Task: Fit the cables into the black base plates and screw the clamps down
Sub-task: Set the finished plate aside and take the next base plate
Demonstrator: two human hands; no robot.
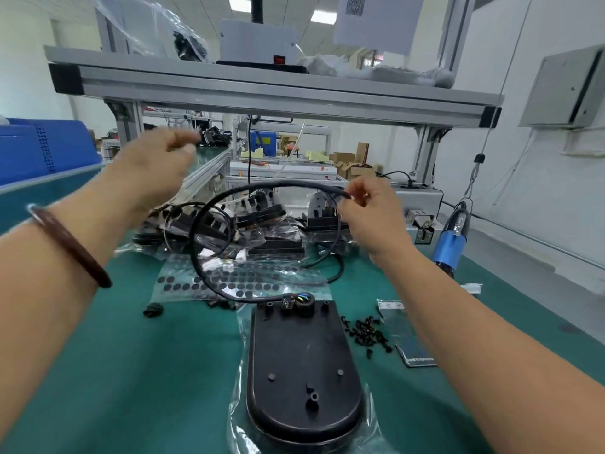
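- Cable (193, 245) arcs above the bench (131, 355), wired end at the black base plate's (304, 362) far edge; right hand (366, 217) pinches the free end.
- Left hand (157, 165) raised, blurred; grip cannot be told.
- Risk: a tug may unseat the wired end, or the loop may snag the piled parts (262, 224).

Bright, even, cool white light fills the scene, coming from ceiling panels (322, 15) overhead that are blown out to plain white. Shadows on the green table (147, 355) are soft and faint. The black base plate (301, 371) carries a dull sheen, and the clear plastic bag (240, 404) under it glints. The left hand (157, 165) is smeared by motion blur; the right hand (370, 211) and the cable (278, 183) in its grip are sharper. Wide-angle distortion bows the shelf frame (262, 90) and stretches the forearms towards the lower corners. The far background is soft
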